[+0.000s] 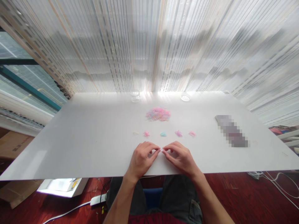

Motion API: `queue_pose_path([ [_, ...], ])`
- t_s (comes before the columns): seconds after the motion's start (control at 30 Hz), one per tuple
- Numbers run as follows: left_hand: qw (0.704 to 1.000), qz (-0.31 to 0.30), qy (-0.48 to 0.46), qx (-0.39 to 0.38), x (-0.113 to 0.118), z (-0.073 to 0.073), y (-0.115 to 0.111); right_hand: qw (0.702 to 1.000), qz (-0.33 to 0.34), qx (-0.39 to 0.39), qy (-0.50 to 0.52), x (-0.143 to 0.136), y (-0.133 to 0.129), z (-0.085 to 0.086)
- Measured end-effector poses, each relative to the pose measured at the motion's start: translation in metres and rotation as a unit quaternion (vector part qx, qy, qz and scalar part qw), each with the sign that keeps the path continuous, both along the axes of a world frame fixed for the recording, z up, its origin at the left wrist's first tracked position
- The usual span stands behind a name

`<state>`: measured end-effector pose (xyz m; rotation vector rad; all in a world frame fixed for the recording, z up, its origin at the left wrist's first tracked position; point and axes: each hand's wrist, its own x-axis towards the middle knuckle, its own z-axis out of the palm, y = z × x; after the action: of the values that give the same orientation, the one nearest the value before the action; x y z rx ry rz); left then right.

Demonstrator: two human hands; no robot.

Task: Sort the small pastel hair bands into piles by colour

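Observation:
My left hand (144, 157) and my right hand (179, 157) meet near the table's front edge, each with thumb and forefinger pinched together. The fingertips almost touch; whatever they hold is too small to make out. Just beyond them runs a row of little piles of thin strands: a pale pile (135, 133), a pink pile (146, 134), a turquoise pile (163, 134), a purple pile (178, 133) and another pink pile (192, 133). Farther back lies a larger heap of mixed pastel strands (158, 114).
At the back of the white table (93, 124) stand a clear container (135, 96) and a clear round dish or lid (185, 98). A pixelated flat object (231, 130) lies on the right. Below left are a white box (63, 187) and a power strip (98, 199).

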<state>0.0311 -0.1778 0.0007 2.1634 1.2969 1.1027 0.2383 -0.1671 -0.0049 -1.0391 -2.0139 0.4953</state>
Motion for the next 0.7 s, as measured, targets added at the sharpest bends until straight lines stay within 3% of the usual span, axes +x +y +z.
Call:
queue_pose_path([
  [0.7, 1.0, 0.003, 0.001, -0.004, -0.0008, 0.0009, -0.0004, 0.999, -0.014, -0.023, 0.024, -0.0022, -0.0017, 0.0019],
])
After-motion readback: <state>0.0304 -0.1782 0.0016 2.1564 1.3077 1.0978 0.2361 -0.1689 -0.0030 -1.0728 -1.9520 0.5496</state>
